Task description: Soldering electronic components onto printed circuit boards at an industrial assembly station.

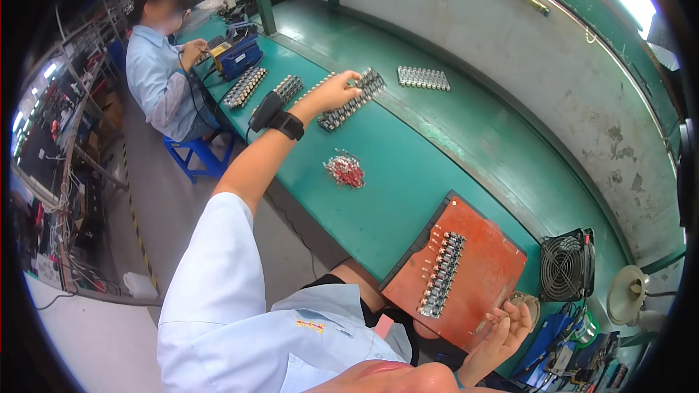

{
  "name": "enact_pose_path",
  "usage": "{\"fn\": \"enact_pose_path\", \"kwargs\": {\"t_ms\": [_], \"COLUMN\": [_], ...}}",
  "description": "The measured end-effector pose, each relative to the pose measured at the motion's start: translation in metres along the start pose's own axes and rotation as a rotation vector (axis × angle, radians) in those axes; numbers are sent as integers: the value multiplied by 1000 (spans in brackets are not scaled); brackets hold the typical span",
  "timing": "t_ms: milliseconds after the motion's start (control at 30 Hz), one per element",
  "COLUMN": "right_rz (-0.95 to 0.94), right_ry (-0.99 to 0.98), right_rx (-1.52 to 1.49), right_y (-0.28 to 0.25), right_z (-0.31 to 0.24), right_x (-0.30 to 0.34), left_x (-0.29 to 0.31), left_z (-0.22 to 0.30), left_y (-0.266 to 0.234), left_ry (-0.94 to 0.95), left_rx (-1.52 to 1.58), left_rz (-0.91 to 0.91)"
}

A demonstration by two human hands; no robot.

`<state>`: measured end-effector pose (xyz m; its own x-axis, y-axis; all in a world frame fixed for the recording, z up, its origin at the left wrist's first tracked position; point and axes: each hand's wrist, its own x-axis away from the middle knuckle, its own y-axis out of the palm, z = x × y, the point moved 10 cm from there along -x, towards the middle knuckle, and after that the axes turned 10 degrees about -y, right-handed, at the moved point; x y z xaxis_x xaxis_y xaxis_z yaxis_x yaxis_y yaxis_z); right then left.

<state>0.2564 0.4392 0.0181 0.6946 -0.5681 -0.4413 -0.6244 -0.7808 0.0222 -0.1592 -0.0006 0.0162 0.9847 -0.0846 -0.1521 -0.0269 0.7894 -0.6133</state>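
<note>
My left hand [336, 93] reaches out over the bench, its thumb and forefinger curled onto a row of small metal connectors [370, 84]. A black strap with a box-like device [275, 116] sits round that wrist. My right hand [502, 336] is beside the lower right edge of a reddish-brown board [484, 262], palm up, fingers loosely bent and apart, with nothing visible in them. Another row of metal connectors [442, 276] stands on the board, with small loose pins along its left side. Between my hands, a pile of small red-and-silver parts [344, 169] lies on the green mat.
More connector rows [246, 87] stand to the left, and one [424, 78] sits further back. A black fan [566, 266], a round tin [526, 307] and a blue tool unit [542, 349] are at right. A co-worker [156, 65] sits by a blue machine [239, 54].
</note>
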Motion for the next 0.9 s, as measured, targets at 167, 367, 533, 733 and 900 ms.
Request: {"fn": "enact_pose_path", "kwargs": {"t_ms": [167,367,533,733,900], "right_rz": [-12,-4,4,1,44], "right_ry": [48,38,54,26,92], "right_rx": [8,-28,31,-19,36], "right_y": [2,4,2,-4,-2], "right_z": [15,18,19,14,22], "right_x": [-7,-13,-16,-16,-15], "left_x": [-22,-1,-4,-80,-156], "left_z": [-8,21,36,94,55], "left_y": [59,58,70,95,131], "left_ry": [82,248,172,245,382], "left_rx": [-22,-469,-631,-567,-645], "left_rz": [-127,188,111,32,166]}}
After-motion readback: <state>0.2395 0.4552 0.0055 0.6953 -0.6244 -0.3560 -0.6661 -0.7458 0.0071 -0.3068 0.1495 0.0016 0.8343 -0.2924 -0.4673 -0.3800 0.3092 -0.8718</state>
